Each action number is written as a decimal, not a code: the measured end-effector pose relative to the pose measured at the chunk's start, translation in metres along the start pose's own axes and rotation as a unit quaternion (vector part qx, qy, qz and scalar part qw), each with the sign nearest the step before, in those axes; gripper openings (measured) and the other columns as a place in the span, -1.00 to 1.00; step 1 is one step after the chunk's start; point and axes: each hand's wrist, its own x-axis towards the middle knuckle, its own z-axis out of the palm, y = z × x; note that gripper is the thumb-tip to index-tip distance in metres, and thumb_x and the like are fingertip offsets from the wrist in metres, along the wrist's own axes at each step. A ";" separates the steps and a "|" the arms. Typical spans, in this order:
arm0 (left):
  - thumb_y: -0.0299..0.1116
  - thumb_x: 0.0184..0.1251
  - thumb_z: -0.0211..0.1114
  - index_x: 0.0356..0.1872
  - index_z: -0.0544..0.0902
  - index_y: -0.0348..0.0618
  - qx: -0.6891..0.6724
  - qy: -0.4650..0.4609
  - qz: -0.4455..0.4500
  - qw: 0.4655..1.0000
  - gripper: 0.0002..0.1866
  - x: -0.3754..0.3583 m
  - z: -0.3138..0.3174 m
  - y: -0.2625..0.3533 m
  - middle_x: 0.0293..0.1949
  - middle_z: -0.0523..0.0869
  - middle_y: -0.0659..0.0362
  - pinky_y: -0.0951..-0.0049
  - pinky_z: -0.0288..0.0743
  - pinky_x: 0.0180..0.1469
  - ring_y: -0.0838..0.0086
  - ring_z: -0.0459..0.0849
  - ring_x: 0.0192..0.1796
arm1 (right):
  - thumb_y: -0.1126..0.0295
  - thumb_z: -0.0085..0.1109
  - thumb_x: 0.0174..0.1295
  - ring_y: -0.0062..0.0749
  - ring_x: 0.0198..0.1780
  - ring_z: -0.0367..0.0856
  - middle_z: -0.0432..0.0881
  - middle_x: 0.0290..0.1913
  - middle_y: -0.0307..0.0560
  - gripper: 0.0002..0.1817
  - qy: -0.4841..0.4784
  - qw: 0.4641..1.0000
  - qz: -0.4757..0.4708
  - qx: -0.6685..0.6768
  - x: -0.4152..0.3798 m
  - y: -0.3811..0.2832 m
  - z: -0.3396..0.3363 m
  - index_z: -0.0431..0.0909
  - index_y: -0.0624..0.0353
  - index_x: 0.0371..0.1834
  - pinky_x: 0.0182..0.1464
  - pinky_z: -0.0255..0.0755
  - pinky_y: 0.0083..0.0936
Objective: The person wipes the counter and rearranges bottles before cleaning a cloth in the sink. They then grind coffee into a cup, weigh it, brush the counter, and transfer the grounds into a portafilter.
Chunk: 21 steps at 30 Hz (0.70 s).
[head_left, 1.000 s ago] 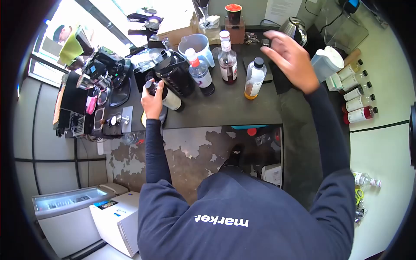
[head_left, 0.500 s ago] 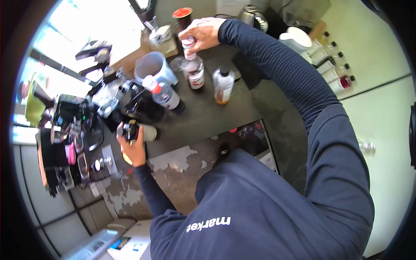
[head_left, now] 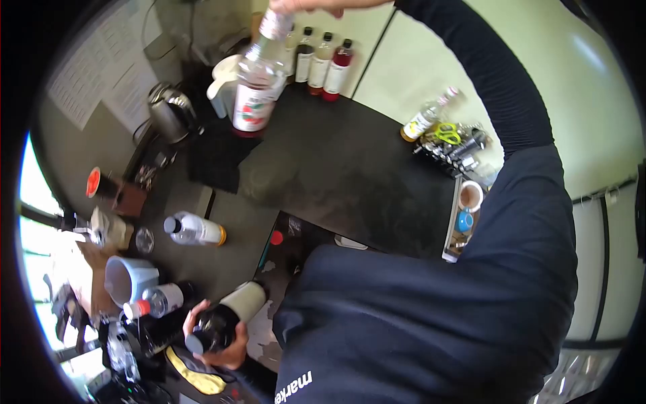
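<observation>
At the top of the head view, my right hand (head_left: pixel 316 5) grips the neck of a clear glass syrup bottle (head_left: pixel 254 108). This bottle hangs upright above the dark counter, its white label showing red fruit. Low on the left, the fingers of my left hand (head_left: pixel 235 347) wrap round a dark bottle (head_left: pixel 232 310) with a black top and a cream label, tilted near the counter's edge. Beside it stands a clear bottle with a red cap (head_left: pixel 161 299). Farther back is a clear bottle with a dark cap (head_left: pixel 195 229) and a little orange liquid.
Several syrup bottles (head_left: pixel 336 71) line the wall. A metal kettle (head_left: pixel 171 114) and a white jug (head_left: pixel 225 84) stand at the back. A translucent pitcher (head_left: pixel 128 279) is at the left. Green-handled scissors (head_left: pixel 447 133) and another syrup bottle (head_left: pixel 424 121) are to the right.
The view has swung right. My right hand has lifted the syrup bottle off the counter and carried it rightward toward the bottles by the wall. The left hand keeps hold of the dark bottle.
</observation>
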 end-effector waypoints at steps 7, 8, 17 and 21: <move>-0.40 -0.08 0.68 0.26 0.60 -0.30 -0.093 -0.144 0.021 0.985 -0.24 0.112 0.173 0.038 -0.05 0.77 0.03 0.30 0.61 0.17 0.34 0.76 -0.06 | 0.14 0.25 0.43 -0.38 -0.56 0.72 0.76 -0.31 -0.01 -0.68 -0.141 0.951 0.272 0.039 -0.132 0.138 0.089 0.58 0.13 0.04 -0.47 0.60 -0.43; -0.38 -0.07 0.69 0.24 0.62 -0.29 -0.120 -0.169 0.014 0.978 -0.26 0.123 0.199 0.044 -0.08 0.78 0.05 0.32 0.62 0.13 0.37 0.76 -0.08 | 0.15 0.25 0.43 -0.35 -0.53 0.75 0.76 -0.30 0.01 -0.68 -0.146 0.936 0.320 0.032 -0.151 0.155 0.098 0.58 0.14 0.04 -0.45 0.63 -0.42; -0.03 0.04 0.71 -0.01 0.62 -0.39 -0.132 -0.270 0.122 0.946 -0.31 0.170 0.433 0.091 -0.20 0.82 -0.07 0.28 0.65 -0.05 0.23 0.84 -0.15 | 0.18 0.33 0.33 -0.24 -0.49 0.78 0.75 -0.44 0.03 -0.64 -0.133 0.867 0.479 -0.034 -0.248 0.233 0.139 0.64 0.30 -0.09 -0.41 0.68 -0.35; 0.02 0.01 0.69 0.23 0.58 -0.31 -0.088 -0.296 0.098 0.946 -0.17 0.162 0.523 0.100 -0.08 0.81 -0.11 0.13 0.64 0.08 0.03 0.81 -0.01 | 0.12 0.38 0.29 -0.06 -0.30 0.82 0.78 -0.21 0.19 -0.54 -0.199 0.851 0.477 -0.097 -0.266 0.265 0.143 0.64 0.26 0.07 -0.26 0.70 -0.22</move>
